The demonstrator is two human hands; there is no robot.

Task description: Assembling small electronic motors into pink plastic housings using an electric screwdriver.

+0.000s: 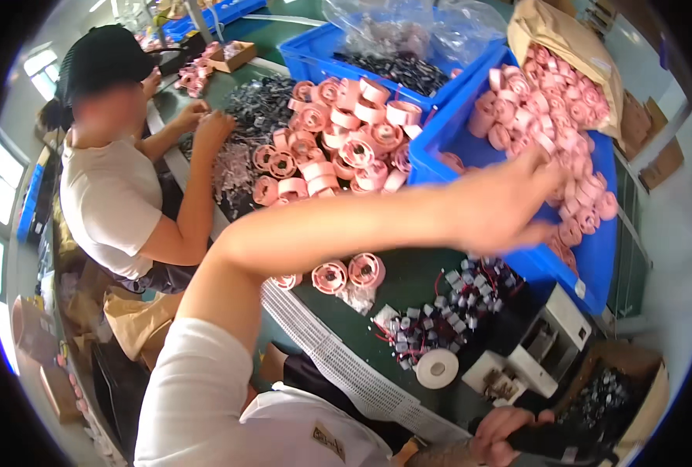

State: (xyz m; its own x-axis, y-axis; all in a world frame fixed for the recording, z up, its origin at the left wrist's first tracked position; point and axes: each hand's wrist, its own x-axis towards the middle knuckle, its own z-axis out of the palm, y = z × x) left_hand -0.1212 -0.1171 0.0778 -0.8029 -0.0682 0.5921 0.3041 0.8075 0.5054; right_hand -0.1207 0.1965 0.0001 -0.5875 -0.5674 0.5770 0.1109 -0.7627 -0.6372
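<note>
My left arm stretches across the view to the right. My left hand (509,198), somewhat blurred, is over a blue bin (439,144) by a heap of pink round plastic housings (556,101). Its thumb stands apart from the fingers, and nothing shows held in it. The fingertips overlap the heap, so I cannot tell whether they touch a housing. Low at the right, my right hand (505,432) has its fingers curled round a dark object (552,442) whose kind is unclear. Small grey motor-like parts with red wires (455,311) lie on the green table (408,272) between my hands.
A paper sack (532,27) spills housings into the bin. More pink housings (346,132) and dark small parts (260,105) cover the table. A white roll (437,368), a white fixture (552,335) and a carton (645,397) stand near. A co-worker (112,179) works at the left.
</note>
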